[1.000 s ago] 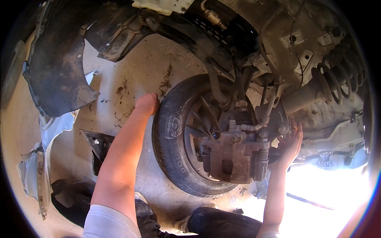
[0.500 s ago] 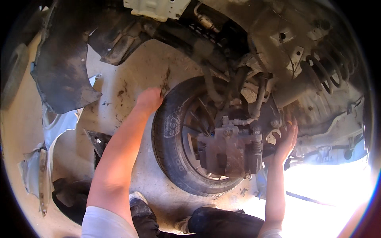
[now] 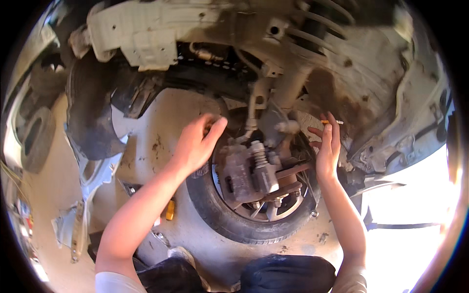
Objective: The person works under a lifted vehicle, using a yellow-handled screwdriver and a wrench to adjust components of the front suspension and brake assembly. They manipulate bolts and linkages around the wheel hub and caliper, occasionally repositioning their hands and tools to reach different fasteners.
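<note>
My left hand (image 3: 198,139) is in the air over the left side of the brake caliper (image 3: 240,173), fingers curled toward the thumb; what lies inside the curl cannot be made out. My right hand (image 3: 328,151) is raised to the right of the caliper. A cigarette (image 3: 332,121) with an orange end sits between its fingers, which are otherwise loosely spread. The rusty caliper hangs from the suspension strut (image 3: 293,88), with a ribbed rubber boot (image 3: 259,152) on its side. Behind and below it, a wheel with a black tyre (image 3: 220,222) lies on the floor.
Overhead is the car's pale underbody (image 3: 146,44) with a coil spring (image 3: 317,29). A dark wheel-arch liner (image 3: 90,112) and torn bluish panel (image 3: 95,176) are at left. A yellow object (image 3: 170,210) lies by my left forearm. Another tyre (image 3: 38,141) stands far left.
The view has shifted, and the caliper now appears turned, showing its side. My left hand has come from the tyre's edge toward the caliper. My right hand has drawn clear of the caliper's right side.
</note>
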